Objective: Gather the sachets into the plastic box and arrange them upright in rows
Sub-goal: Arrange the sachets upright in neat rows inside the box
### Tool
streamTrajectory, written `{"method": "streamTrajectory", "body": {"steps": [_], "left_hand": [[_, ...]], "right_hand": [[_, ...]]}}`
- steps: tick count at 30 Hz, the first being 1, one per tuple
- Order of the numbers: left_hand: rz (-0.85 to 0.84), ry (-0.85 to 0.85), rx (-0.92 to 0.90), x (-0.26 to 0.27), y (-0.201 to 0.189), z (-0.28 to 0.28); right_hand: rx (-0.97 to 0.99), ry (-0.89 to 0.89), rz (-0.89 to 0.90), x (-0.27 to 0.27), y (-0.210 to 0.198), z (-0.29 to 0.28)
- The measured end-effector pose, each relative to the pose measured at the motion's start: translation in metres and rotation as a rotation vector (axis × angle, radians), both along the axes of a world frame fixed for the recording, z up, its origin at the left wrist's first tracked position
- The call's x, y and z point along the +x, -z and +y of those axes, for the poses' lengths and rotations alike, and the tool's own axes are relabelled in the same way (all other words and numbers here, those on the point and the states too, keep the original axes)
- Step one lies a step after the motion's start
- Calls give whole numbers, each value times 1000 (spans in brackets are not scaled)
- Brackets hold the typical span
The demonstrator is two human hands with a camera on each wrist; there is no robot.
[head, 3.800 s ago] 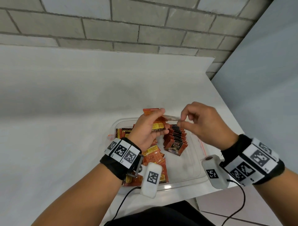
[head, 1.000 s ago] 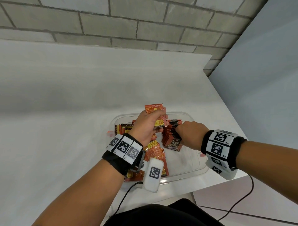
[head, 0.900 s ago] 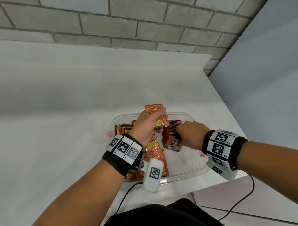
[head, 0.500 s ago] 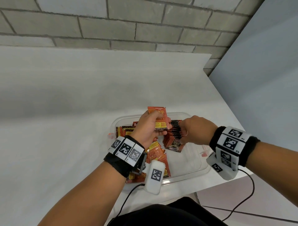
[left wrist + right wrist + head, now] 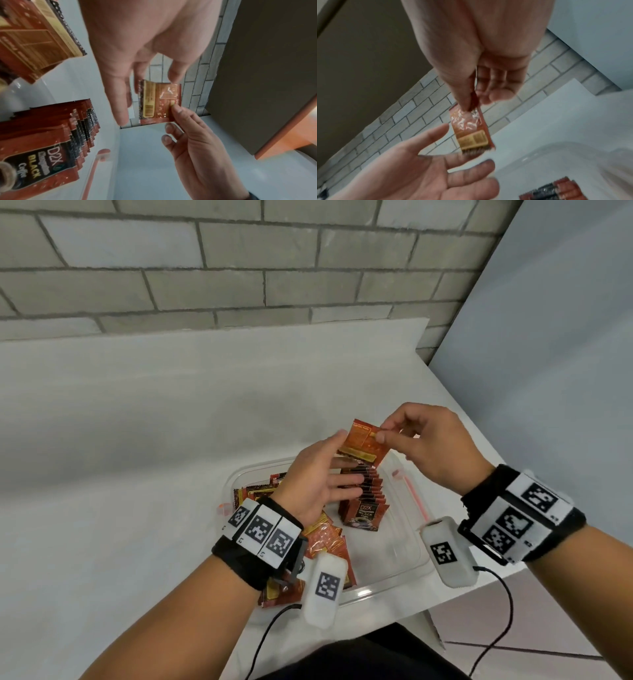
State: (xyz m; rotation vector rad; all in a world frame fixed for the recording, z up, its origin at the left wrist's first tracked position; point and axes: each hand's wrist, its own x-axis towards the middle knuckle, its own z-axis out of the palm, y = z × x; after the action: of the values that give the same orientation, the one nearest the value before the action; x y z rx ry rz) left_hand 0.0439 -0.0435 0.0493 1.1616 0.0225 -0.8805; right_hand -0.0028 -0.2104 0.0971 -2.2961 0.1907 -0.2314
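Note:
A clear plastic box (image 5: pixel 383 585) sits near the table's front right corner. A row of red and black sachets (image 5: pixel 364 498) (image 5: pixel 51 135) (image 5: pixel 556 189) stands upright in its middle. Loose sachets (image 5: pixel 329 542) (image 5: pixel 34 33) lie piled at its left, partly hidden under my left wrist. Above the row, my right hand (image 5: pixel 380 436) (image 5: pixel 471 94) (image 5: pixel 188 135) pinches one orange-red sachet (image 5: pixel 363 445) (image 5: pixel 159 100) (image 5: pixel 469 127) by its upper corner. My left hand (image 5: pixel 339 470) (image 5: pixel 137 60) (image 5: pixel 419 162) is open just beside and below that sachet, fingers straight and holding nothing.
The white table (image 5: pixel 171 440) stretches left and back to a grey brick wall (image 5: pixel 239 268). A grey panel (image 5: pixel 565 371) rises on the right, past the table's edge. A pink latch (image 5: pixel 411 491) runs along the box's right rim. Cables hang from both wrist units.
My right hand rose from the standing row and took the sachet that my left hand was gripping. The left hand opened and let it go.

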Motion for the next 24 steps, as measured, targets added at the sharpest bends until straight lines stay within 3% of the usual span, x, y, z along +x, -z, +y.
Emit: {"method": "streamTrajectory", "body": {"steps": [3, 7, 10, 13, 18, 21, 24], "left_hand": [[131, -36, -41, 7, -1, 1], [-6, -152, -71, 12, 1, 0], [-95, -154, -42, 13, 0, -2], [-69, -173, -52, 8, -1, -3], [-14, -100, -7, -3, 1, -7], [20, -121, 112, -5, -1, -4], [63, -100, 191, -4, -4, 0]], "right_hand": [[-86, -124, -143, -9, 2, 0], [-90, -272, 92, -21, 10, -3], [29, -110, 204, -23, 11, -6], [247, 41, 287, -21, 14, -3], [551, 153, 147, -19, 7, 2], [399, 140, 126, -18, 2, -1], [67, -107, 279, -22, 0, -4]]}}
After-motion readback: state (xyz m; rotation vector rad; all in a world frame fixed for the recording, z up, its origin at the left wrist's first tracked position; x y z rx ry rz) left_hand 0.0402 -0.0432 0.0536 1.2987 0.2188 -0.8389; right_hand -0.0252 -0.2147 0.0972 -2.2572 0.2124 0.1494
